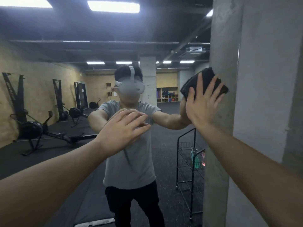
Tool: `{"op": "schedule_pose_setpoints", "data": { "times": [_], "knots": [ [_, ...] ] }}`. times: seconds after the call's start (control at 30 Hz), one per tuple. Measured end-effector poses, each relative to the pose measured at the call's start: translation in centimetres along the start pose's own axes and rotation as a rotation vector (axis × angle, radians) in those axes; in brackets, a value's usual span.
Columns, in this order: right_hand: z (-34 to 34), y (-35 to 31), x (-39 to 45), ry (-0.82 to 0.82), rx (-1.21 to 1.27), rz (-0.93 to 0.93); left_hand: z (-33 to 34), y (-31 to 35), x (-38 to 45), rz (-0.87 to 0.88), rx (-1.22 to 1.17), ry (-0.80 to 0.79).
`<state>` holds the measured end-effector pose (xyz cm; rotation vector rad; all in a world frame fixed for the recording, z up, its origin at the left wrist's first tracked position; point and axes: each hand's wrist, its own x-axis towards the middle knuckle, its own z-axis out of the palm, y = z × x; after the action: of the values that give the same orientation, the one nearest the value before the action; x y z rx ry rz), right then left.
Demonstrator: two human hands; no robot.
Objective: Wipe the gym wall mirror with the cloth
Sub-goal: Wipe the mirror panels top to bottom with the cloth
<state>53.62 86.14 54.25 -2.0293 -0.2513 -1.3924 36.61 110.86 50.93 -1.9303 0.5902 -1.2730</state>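
Your right hand [202,102] is flat w/ fingers straight and spread, pressing the dark folded cloth [205,84] against the mirror [68,46] at its right edge, right beside the concrete pillar [224,46], approx. head height of your reflection. Cloth's long axis runs roughly left-right, tilted so the right end sits a bit lower, poking past your fingertips. Your left hand [122,130] is held out in front of the glass, fingers loosely extended and holding nothing; can't tell if it touches the mirror.
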Motion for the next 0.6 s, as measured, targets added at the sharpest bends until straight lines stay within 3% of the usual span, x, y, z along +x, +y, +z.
{"op": "schedule_pose_setpoints", "data": {
  "times": [0.2,0.37,0.47,0.6],
  "knots": [
    [1.7,-12.2,-5.4,-0.004,0.016,-0.504,-2.0,-4.1,-9.3,-0.17,0.081,-0.099],
    [2.1,-21.3,-8.4,-0.044,0.005,-0.762,-4.1,-6.6,-16.2,-0.346,0.139,-0.14],
    [2.3,-21.7,-9.1,-0.068,-0.027,-0.838,-4.6,-6.5,-18.4,-0.456,0.118,-0.161],
    [3.1,-18.1,-12.6,-0.124,-0.018,-1.131,-4.8,-5.6,-18.4,-0.513,0.107,-0.141]
  ]
}}
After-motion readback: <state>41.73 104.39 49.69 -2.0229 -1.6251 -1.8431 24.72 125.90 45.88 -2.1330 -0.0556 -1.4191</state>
